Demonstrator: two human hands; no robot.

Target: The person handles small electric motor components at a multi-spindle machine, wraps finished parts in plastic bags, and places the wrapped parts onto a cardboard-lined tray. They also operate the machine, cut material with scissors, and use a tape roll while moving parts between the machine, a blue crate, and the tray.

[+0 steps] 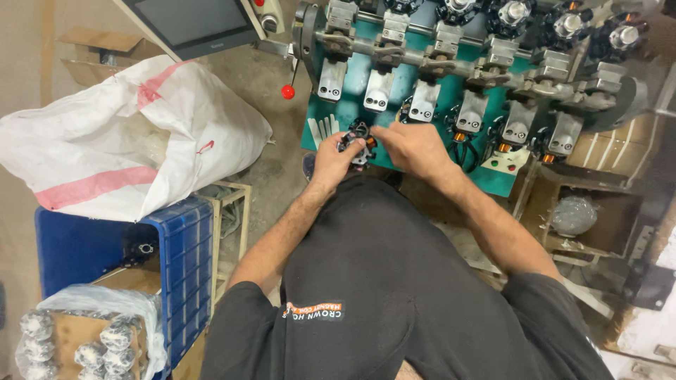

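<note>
Holding black coil part with copper windings | left hand | right hand

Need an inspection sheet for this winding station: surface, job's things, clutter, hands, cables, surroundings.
Surface: green machine deck, a row of grey clamp heads above it.
Job's things: small black wound part with copper coil, held over the deck.
Clutter: white strips on the deck.
Hands: left hand grips the part; right hand touches it with its fingers.
Cables: nothing seen.
Surroundings: white sack, blue crate, bagged parts, red-knobbed lever.
</note>
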